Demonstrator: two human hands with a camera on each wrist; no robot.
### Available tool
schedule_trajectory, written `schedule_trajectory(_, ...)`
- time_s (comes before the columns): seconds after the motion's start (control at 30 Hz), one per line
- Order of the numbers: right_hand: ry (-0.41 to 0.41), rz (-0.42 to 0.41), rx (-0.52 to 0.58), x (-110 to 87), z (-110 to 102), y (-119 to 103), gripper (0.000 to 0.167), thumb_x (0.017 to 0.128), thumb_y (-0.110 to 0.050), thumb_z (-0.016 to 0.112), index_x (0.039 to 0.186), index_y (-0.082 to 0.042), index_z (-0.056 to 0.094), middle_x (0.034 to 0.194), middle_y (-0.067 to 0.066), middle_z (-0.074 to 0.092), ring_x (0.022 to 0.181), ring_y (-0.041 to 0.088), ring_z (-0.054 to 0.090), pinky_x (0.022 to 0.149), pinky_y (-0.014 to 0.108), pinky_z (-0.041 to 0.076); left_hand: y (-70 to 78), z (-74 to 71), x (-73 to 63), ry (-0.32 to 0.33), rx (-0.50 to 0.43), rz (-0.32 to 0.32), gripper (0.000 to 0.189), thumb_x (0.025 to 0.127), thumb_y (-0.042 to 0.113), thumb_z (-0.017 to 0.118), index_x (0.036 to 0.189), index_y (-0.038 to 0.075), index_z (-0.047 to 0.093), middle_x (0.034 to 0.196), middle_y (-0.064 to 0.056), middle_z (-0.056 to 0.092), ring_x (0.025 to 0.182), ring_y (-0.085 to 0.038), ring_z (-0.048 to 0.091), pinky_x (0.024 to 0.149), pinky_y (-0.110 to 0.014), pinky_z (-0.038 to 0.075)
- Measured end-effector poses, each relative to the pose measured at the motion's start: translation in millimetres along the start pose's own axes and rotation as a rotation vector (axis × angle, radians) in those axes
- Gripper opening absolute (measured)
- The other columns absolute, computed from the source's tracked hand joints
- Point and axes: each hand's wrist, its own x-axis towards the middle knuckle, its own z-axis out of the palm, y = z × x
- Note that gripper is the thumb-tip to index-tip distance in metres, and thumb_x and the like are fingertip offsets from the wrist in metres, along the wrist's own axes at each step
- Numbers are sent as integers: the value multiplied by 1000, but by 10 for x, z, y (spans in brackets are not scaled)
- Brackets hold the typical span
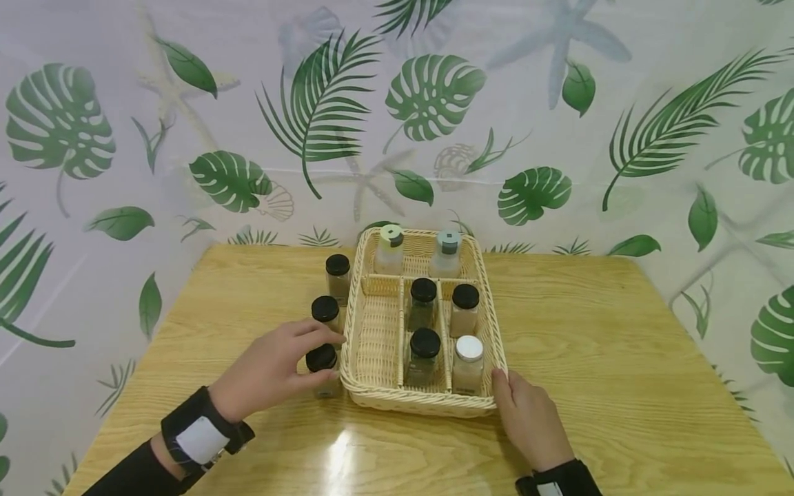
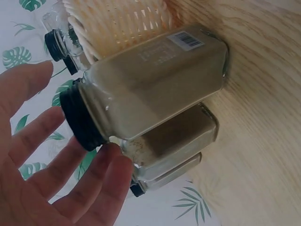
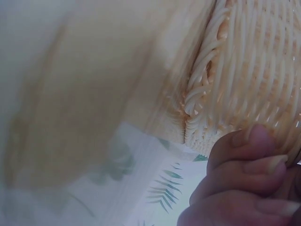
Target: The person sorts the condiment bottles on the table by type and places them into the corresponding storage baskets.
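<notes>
My left hand (image 1: 273, 368) reaches around the black lid of the nearest spice jar (image 1: 321, 358), its fingers spread. In the left wrist view the thumb stands apart from the lid of this jar (image 2: 160, 89), which is filled with brownish powder, and the fingertips are right by the lid's edge. Two more black-lidded jars, a middle one (image 1: 325, 310) and a far one (image 1: 338, 275), stand in a row behind it, left of the wicker basket (image 1: 422, 399). My right hand (image 1: 535, 420) grips the basket's front right corner, thumb on the rim and fingers curled against the woven side.
The basket's right compartments hold black-lidded jars (image 1: 423, 303) and a white-lidded jar (image 1: 469, 362). At its back stand a green-capped bottle (image 1: 389, 255) and a grey-capped bottle (image 1: 446, 258). The wooden table (image 1: 595, 331) meets a leaf-patterned backdrop (image 1: 347, 158).
</notes>
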Motion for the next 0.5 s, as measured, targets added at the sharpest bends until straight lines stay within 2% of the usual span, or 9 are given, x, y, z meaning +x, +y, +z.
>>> schedule_trajectory(0.17,-7,10,6,7,14,5,55,109,-49,24,74,-11,43,60,0,34,52,15,35,51,29,31,-46,64,-5,-21,10,6,43,86,31,81,124,16,69,117,2,66,95,-13,65,76,-31,53)
schedule_trajectory(0.33,-16,20,-4,12,23,10,55,109,-49,23,77,-12,47,61,0,35,58,17,43,55,30,35,-65,101,-2,-34,1,0,42,85,28,81,123,17,69,115,3,66,93,-11,64,75,-29,53)
schedule_trajectory(0.5,-18,23,4,10,17,17,55,109,-49,23,75,-12,44,61,0,33,54,16,38,53,29,32,-61,105,7,-54,-24,-16,41,84,30,82,122,18,70,116,5,65,93,-9,64,76,-29,54)
